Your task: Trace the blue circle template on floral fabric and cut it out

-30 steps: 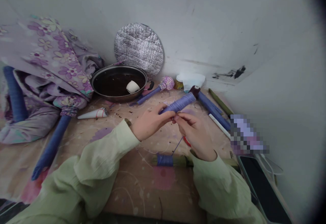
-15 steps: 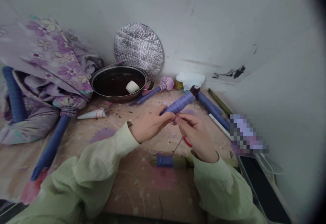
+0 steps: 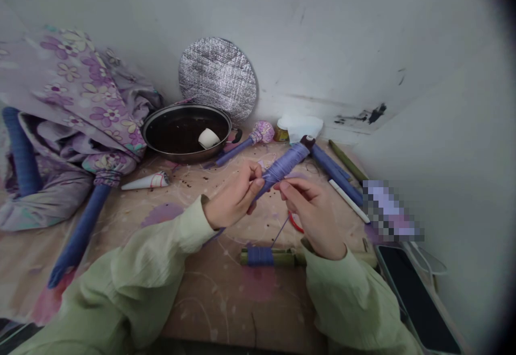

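Note:
My left hand (image 3: 234,196) is closed around the lower part of a stick (image 3: 284,163) wrapped in purple-blue thread, which slants up to the right and has a dark end. Against the wrapping, just below it, the thumb and fingers of my right hand (image 3: 313,212) are pinched together, seemingly on the thread, too fine to see clearly there. A thread strand (image 3: 279,232) runs from beneath the right hand to the blue winding (image 3: 260,256) on a green bamboo piece (image 3: 284,259) lying on the table. A red curved piece (image 3: 296,222) is partly hidden behind my right hand.
Behind stand a dark pan (image 3: 177,153) holding a white cup (image 3: 208,139), and a silver round mat (image 3: 217,75). Floral cloth (image 3: 80,86) with blue wrapped rods (image 3: 80,236) fills the left. A white pen-like stick (image 3: 349,201) and a phone (image 3: 415,296) lie right.
My left hand has shifted down and left along the wrapped stick, its thumb now lying on the wrapping. The right hand stays pinched in nearly the same place.

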{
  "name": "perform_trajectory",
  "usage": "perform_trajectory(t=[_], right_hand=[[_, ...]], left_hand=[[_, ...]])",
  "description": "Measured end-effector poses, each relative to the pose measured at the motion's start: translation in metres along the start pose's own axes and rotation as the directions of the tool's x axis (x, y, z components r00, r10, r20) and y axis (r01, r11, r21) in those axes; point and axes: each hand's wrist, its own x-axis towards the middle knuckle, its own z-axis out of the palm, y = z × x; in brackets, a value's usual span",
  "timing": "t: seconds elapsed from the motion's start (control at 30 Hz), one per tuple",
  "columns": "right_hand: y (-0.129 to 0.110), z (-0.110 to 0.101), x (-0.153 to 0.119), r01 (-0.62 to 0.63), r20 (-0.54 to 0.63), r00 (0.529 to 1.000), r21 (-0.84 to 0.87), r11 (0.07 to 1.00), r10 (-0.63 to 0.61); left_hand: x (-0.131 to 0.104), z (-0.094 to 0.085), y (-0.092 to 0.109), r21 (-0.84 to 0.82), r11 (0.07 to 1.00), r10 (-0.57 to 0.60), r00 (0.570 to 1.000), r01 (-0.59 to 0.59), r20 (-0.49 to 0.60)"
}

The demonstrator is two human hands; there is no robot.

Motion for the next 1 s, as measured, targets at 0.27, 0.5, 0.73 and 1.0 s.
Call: perform_trajectory(t=[0.27,0.5,0.73,1.0], right_hand=[[0.000,0.000,0.001,0.093,-0.022,0.996,0.063,0.994,-0.092],[-0.002,0.000,-0.001,0.073,0.007,0.997,0.101,0.992,-0.074],[0.003,0.000,-0.001,0.006,0.115,0.993,0.141,0.990,-0.022],[0.005,0.001,-0.001,0.010,0.179,0.982,0.249,0.969,-0.056]], left_hand=[[0.003,-0.002,0.008,-0.609,0.771,-0.111,0.981,0.186,0.160],[0.002,-0.002,0.017,-0.707,0.634,-0.163,0.947,0.315,0.275],[0.003,-0.010,0.013,-0.687,0.442,-0.112,0.796,0.576,0.595],[0.005,-0.008,0.005,-0.658,0.495,-0.169,0.806,0.567,0.567]])
